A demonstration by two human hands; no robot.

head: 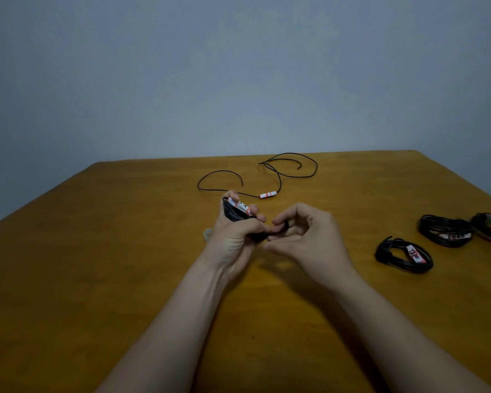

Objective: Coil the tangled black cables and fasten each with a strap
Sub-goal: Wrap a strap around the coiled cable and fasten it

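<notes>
Left hand [236, 236] grips a coil [234, 212] above mid-table [97, 251], fingers curled round it; the coil is mostly hidden in the fist. Right hand [304, 236] pinches a black bit [279, 228] at the coil's end, strap or cable unclear. Loose cable [279, 177] lies behind. Bundled coils [403, 255] sit far right, one cut off by the frame edge.

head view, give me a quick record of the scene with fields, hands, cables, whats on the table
left hand: grips coiled cable, which carries a white and orange label
right hand: fingers curled, pinches the coiled cable's near end
loose cable: lies uncoiled farther back on the table, labelled, untouched
finished coils: three lie at the right, apart from the hands
pale object: small, behind the left hand, cannot identify
</notes>
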